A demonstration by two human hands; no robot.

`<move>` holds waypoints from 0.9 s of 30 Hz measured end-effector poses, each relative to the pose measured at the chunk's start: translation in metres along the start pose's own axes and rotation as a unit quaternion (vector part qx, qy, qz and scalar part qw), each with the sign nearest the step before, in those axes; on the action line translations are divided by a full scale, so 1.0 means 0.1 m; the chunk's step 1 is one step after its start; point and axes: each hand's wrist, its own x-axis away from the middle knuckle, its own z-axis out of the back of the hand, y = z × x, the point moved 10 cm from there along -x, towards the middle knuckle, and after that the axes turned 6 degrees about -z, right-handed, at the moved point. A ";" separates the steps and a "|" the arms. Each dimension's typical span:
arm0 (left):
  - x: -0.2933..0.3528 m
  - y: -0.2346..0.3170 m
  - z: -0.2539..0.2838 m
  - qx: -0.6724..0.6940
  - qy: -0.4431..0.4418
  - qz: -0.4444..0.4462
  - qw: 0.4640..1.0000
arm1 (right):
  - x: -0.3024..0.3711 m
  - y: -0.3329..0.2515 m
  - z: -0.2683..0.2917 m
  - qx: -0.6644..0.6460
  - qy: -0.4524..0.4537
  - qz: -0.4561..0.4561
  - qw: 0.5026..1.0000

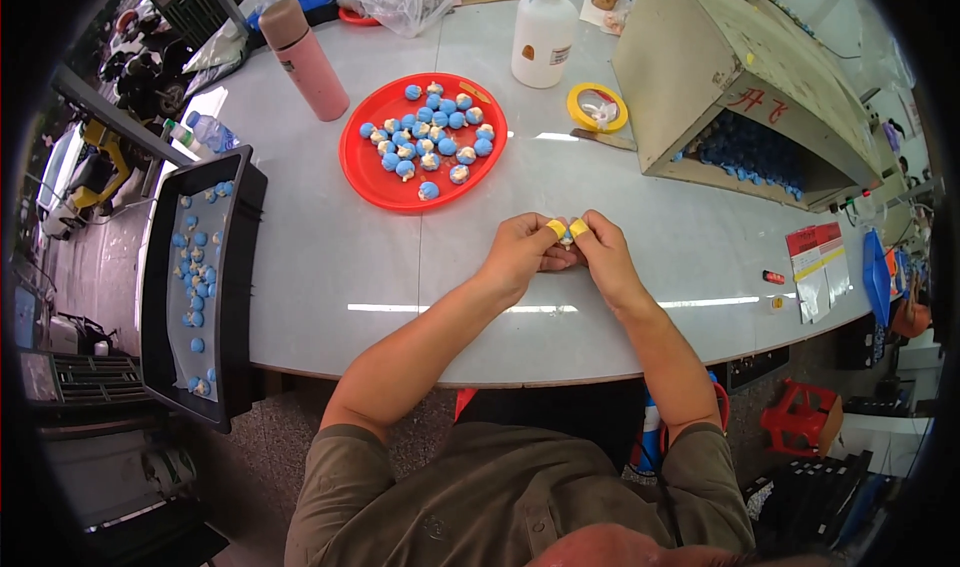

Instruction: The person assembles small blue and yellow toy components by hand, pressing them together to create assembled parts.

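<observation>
My left hand [522, 251] and my right hand [609, 259] meet over the table, fingertips pinched together around a small blue-and-white ball-shaped piece [567, 238]. Yellow tape wraps both thumbs, and the fingers cover most of the piece. Beyond my hands, to the left, a red round plate [358, 175] holds several blue balls with cream-white parts on them. More of these blue-and-white balls lie in a long black tray [247, 277] at the table's left edge.
A pink bottle [315, 75] stands behind the plate, with a white squeeze bottle [544, 39] farther right. Near the beige metal box [690, 77] lie a yellow tape roll [577, 116] and a flat strip [603, 140]. Red-and-silver packets [818, 267] rest at right.
</observation>
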 end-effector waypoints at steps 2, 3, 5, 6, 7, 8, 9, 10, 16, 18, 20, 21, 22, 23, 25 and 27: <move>-0.01 0.03 0.00 -0.019 -0.002 -0.020 1.000 | 0.00 -0.02 -0.03 -0.053 -0.018 0.000 0.998; -0.01 0.04 -0.02 -0.023 -0.005 -0.025 0.999 | 0.01 -0.03 -0.01 -0.054 -0.014 -0.002 0.998; 0.00 0.04 -0.05 -0.016 0.004 -0.020 1.000 | 0.02 -0.07 0.01 -0.036 -0.006 0.014 0.999; 0.00 0.04 -0.05 -0.008 0.015 -0.019 1.000 | 0.02 -0.08 0.02 -0.036 -0.003 0.010 0.999; 0.00 0.04 -0.07 -0.008 0.013 -0.014 1.000 | 0.03 -0.12 0.02 -0.032 -0.003 0.009 0.999; 0.01 0.03 -0.06 0.000 0.022 -0.009 1.000 | 0.04 -0.13 0.01 -0.029 -0.004 0.008 1.000; 0.01 0.02 -0.05 0.007 0.030 -0.005 1.000 | 0.04 -0.13 0.01 -0.031 -0.001 0.004 1.000; 0.01 0.01 -0.04 0.006 0.029 0.000 1.000 | 0.04 -0.13 0.00 -0.028 0.001 -0.001 1.000; 0.01 0.00 -0.02 0.003 0.032 -0.037 0.999 | 0.09 -0.09 -0.02 -0.032 0.021 0.025 0.999; 0.02 0.03 -0.07 -0.008 0.027 -0.049 0.998 | 0.11 -0.09 0.00 -0.038 0.026 0.035 0.998; 0.03 0.04 -0.08 -0.007 0.026 -0.048 0.998 | 0.12 -0.10 -0.01 -0.051 0.021 0.040 0.998; 0.03 0.05 -0.08 -0.009 0.026 -0.050 0.998 | 0.12 -0.10 -0.01 -0.051 0.021 0.037 0.998; 0.03 0.04 -0.07 -0.008 0.027 -0.048 0.998 | 0.13 -0.13 -0.01 -0.049 0.024 0.043 0.998; 0.03 0.04 -0.08 -0.008 0.026 -0.050 0.998 | 0.14 -0.15 -0.01 -0.046 0.027 0.049 0.997; 0.04 0.04 -0.07 -0.009 0.026 -0.052 0.998 | 0.14 -0.15 -0.02 -0.047 0.027 0.050 0.997; 0.03 0.04 -0.07 -0.010 0.026 -0.051 0.998 | 0.15 -0.16 -0.02 -0.047 0.027 0.052 0.997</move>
